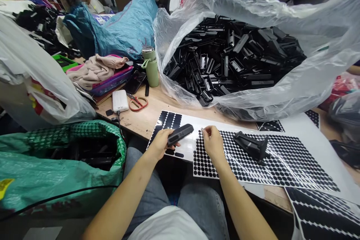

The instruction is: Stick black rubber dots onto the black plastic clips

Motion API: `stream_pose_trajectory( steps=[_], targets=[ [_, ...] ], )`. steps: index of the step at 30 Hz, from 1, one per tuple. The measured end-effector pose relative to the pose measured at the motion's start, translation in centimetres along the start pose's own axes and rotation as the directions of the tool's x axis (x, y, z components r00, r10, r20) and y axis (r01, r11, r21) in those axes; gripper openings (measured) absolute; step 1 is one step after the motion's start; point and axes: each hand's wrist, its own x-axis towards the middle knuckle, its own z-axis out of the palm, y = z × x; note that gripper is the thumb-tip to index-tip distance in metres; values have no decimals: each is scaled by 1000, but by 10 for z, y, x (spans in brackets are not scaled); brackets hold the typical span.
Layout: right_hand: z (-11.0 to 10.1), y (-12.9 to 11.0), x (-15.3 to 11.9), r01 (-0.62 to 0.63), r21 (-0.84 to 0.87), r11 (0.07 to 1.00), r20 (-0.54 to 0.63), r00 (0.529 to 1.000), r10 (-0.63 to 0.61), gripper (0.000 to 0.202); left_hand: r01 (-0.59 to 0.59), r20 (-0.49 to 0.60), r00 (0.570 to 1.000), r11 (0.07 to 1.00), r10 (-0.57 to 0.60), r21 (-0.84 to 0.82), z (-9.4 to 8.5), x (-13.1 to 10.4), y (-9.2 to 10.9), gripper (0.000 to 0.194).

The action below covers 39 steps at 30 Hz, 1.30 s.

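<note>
My left hand is closed round a long black plastic part, held tilted above the table's front edge. Just to its right, my right hand has thumb and fingertips pinched together at the left end of a white sheet of round black stickers. Whatever lies between those fingertips is too small to make out. Another black plastic piece, with a flared end, rests on this dotted sheet. Partly under my left hand lies a sheet of oblong black stickers.
Behind the sheets, a big clear plastic bag bulges with black parts. A green bottle, red-handled scissors and a white power bank stand left. A green sack with black parts sits lower left. A person is far back.
</note>
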Motion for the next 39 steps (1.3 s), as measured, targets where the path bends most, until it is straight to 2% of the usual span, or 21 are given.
stream_pose_trajectory(
  steps=[3, 7, 11, 15, 17, 19, 25, 31, 34, 36, 38, 39],
  targets=[
    [9, 19, 27, -1, -89, 996, 122, 992, 12, 7, 5, -63, 998, 1000, -5, 10, -7, 5, 1, 13],
    [14, 23, 37, -10, -94, 995, 159, 987, 25, 9, 34, -16, 999, 999, -33, 16, -8, 4, 3, 14],
    [-1, 2, 23, -21, -29, 999, 208, 978, 27, 14, 100, 14, 995, 995, -100, -3, -7, 3, 4, 17],
    [-12, -31, -3, 8, 240, 971, 293, 953, -80, 17, 118, 79, 990, 993, -115, -28, -5, 5, 4, 17],
    [-10, -43, -12, 42, 317, 947, 286, 948, -138, 15, 104, 115, 988, 994, -99, -30, -3, 5, 3, 17],
    [-6, -49, -17, 44, 338, 940, 268, 953, -141, 16, 90, 141, 986, 996, -86, -24, -2, 3, 3, 19],
    [-4, -49, -20, 22, 322, 946, 256, 960, -109, 14, 82, 145, 986, 996, -78, -23, 0, -4, 4, 17],
    [-3, -51, -28, 82, 366, 927, 210, 963, -168, 15, 39, 155, 987, 999, -40, 10, 4, -7, 1, 18],
    [8, -50, -34, 117, 335, 935, 148, 973, -175, 12, -28, 87, 996, 992, 18, 121, -5, -17, 7, 21],
    [15, -48, -38, 95, 304, 948, 137, 980, -142, 23, -104, -41, 992, 945, 122, 310, -25, -35, 16, 22],
    [20, -43, -42, 52, 293, 955, 179, 978, -108, 30, -112, -202, 935, 786, 290, 607, -53, -62, 27, 24],
    [20, -41, -44, 35, 295, 955, 202, 975, -98, 29, -42, -287, 870, 642, 400, 766, -68, -76, 31, 25]
  ],
)
